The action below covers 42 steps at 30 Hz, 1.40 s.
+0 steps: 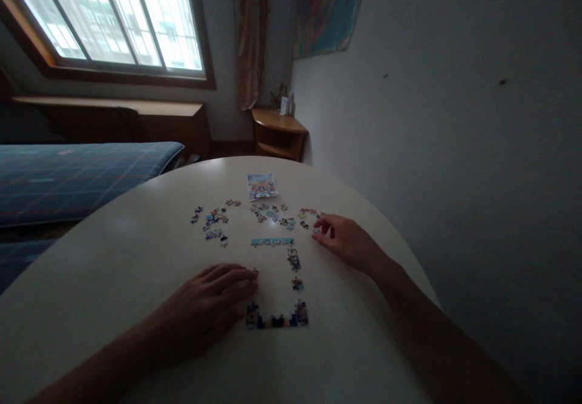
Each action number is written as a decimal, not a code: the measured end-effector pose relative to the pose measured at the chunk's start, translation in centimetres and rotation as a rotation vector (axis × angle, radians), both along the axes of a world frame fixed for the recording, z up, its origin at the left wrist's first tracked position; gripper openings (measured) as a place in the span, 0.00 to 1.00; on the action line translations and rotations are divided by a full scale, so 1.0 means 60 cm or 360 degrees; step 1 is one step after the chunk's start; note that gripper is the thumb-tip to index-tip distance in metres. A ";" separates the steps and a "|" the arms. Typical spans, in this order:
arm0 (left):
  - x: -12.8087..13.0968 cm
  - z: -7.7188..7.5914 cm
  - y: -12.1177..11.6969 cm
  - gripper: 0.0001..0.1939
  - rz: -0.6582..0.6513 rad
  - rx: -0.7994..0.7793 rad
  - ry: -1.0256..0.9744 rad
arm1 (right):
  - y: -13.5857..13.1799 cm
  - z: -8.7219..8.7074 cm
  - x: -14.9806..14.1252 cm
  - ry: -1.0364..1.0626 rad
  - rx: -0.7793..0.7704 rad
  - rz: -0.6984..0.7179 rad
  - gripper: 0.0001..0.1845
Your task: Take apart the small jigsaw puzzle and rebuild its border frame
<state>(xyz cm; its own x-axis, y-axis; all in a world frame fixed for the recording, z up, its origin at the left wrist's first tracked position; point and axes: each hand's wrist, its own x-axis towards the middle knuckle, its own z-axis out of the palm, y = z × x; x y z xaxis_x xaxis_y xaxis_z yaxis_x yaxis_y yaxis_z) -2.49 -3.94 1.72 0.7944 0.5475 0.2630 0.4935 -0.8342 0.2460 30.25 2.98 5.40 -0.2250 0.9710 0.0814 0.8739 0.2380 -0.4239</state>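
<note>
My left hand (213, 301) lies flat on the round white table (113, 282), fingers stretched out, fingertips touching a small puzzle piece (255, 269). Just right of it is the joined bottom strip of a jigsaw puzzle (277, 318). A joined top strip (271, 242) and short side bits (294, 259) lie further back. My right hand (343, 240) rests on the table to the right, fingers curled in a pinch at a loose piece (316, 230) beside a small cluster of pieces (309, 213).
Loose puzzle pieces lie scattered at the back left (213, 219) and back middle (273, 213). A printed picture card (262, 186) lies beyond them. A blue plaid bed (68, 176), a wooden corner shelf (277, 132) and a window (104, 16) are behind the table. A wall stands close on the right.
</note>
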 end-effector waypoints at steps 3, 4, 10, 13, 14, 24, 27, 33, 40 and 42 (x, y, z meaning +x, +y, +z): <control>-0.009 -0.009 0.009 0.19 0.0072 0.0020 -0.0017 | 0.014 -0.017 0.009 -0.0004 0.0042 -0.0075 0.14; -0.010 -0.011 0.011 0.19 0.0091 0.0019 -0.0040 | 0.017 -0.020 0.010 -0.0021 0.0040 -0.0063 0.14; -0.009 -0.014 0.007 0.18 0.0143 -0.0070 -0.0135 | 0.025 -0.029 0.003 -0.0028 0.0064 -0.0016 0.10; -0.007 -0.013 0.007 0.18 0.0183 -0.0084 -0.0171 | 0.031 -0.035 -0.005 0.0022 0.0179 -0.0017 0.09; -0.007 -0.012 0.008 0.18 0.0182 -0.0076 -0.0178 | 0.033 -0.039 -0.010 0.0022 0.0235 0.0008 0.10; -0.007 -0.010 0.015 0.19 0.0137 -0.0070 -0.0120 | 0.028 -0.061 -0.074 -0.0155 0.0290 0.0462 0.22; -0.006 -0.010 0.016 0.18 0.0206 -0.0084 -0.0170 | 0.031 -0.057 -0.064 -0.0156 0.0325 0.0391 0.18; -0.002 -0.010 0.019 0.17 0.0226 -0.0098 -0.0215 | 0.037 -0.048 -0.029 -0.0114 0.0421 0.0272 0.08; -0.001 -0.009 0.023 0.16 0.0174 -0.0099 -0.0242 | 0.035 -0.041 -0.013 0.0007 0.0324 0.0322 0.07; -0.002 -0.008 0.023 0.17 0.0175 -0.0119 -0.0224 | 0.034 -0.037 -0.012 0.0042 0.0272 0.0356 0.08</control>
